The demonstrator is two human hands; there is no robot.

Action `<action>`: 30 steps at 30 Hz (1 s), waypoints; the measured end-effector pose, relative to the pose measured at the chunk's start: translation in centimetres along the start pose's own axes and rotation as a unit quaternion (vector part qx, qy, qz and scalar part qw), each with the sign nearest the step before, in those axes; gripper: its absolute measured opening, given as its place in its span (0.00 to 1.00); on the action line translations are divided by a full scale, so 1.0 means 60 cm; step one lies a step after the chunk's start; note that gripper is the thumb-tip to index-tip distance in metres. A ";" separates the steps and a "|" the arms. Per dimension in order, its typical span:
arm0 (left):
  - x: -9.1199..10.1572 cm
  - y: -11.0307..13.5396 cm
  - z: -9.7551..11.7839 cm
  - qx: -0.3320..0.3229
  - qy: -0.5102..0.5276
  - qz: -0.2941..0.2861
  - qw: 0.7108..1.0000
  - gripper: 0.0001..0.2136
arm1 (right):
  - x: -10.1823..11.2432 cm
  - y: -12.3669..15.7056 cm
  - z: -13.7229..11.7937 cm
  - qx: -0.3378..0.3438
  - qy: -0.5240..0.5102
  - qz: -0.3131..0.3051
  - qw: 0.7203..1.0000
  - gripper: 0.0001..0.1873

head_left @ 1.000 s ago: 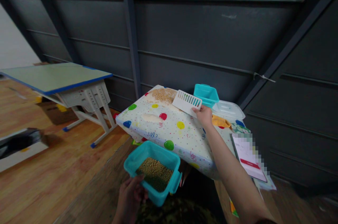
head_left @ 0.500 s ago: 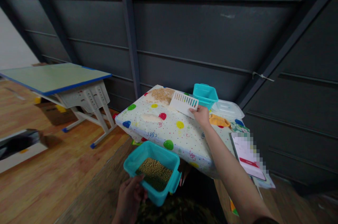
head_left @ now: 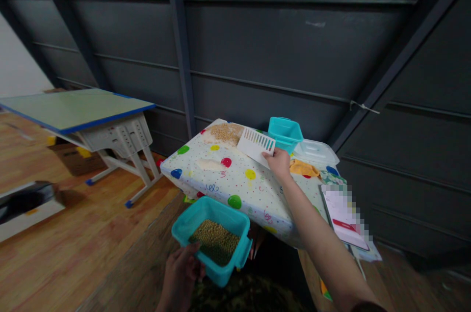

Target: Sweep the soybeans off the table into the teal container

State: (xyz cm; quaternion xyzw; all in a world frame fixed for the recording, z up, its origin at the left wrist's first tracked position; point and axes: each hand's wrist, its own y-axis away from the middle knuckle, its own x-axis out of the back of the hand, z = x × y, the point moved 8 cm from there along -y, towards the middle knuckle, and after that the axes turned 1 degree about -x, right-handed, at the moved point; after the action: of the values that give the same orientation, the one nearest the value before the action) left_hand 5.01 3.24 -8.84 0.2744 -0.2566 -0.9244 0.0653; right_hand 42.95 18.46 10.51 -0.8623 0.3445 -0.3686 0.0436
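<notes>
My left hand [head_left: 183, 268] grips the near rim of a turquoise plastic box [head_left: 189, 211], held in front of the table's near edge. Soybeans [head_left: 217, 241] cover its bottom. In my right hand [head_left: 277, 161] is a flat white plastic scraper [head_left: 253, 149] with a row of slots along its upper edge. It is tilted over the tabletop, its left end beside a pile of soybeans [head_left: 226, 133] mixed with pale powder. A small patch of the same pale powder [head_left: 209, 165] lies nearer to me on the tablecloth [head_left: 198, 180].
A second turquoise box [head_left: 285, 130] stands at the back, beside a clear plastic lid [head_left: 317, 151]. An orange cloth [head_left: 304, 168] and a tablet [head_left: 344, 219] lie at the right. Left stands a green-topped desk [head_left: 77, 108]; a dark panelled wall [head_left: 257, 47] rises behind.
The scraper and my right hand have shifted very slightly down and left. My left hand and the box of soybeans stay almost where they were.
</notes>
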 end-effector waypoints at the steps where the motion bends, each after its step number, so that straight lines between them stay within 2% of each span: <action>1: 0.001 -0.002 -0.002 -0.001 0.001 -0.003 1.000 0.16 | 0.001 0.002 -0.002 -0.001 0.007 0.002 1.000 0.14; 6: 0.008 -0.011 -0.007 -0.015 0.007 -0.004 1.000 0.16 | 0.009 0.011 -0.008 -0.027 0.032 0.002 0.999 0.15; 11: 0.006 -0.008 -0.004 -0.012 -0.007 0.003 1.000 0.20 | 0.012 0.015 -0.018 -0.022 0.037 -0.006 0.999 0.17; 20: 0.007 -0.007 -0.002 -0.028 -0.008 0.001 1.000 0.20 | 0.003 0.013 -0.017 -0.009 0.090 -0.029 0.995 0.17; 30: 0.013 -0.015 -0.014 -0.028 -0.005 -0.001 1.000 0.19 | -0.016 -0.001 -0.010 0.009 0.098 -0.057 0.994 0.17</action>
State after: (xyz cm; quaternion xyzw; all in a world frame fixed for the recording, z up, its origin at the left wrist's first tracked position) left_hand 4.79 3.46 -10.28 0.2683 -0.2309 -0.9326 0.0705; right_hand 42.13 19.22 10.36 -0.8400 0.2942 -0.4559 -0.0035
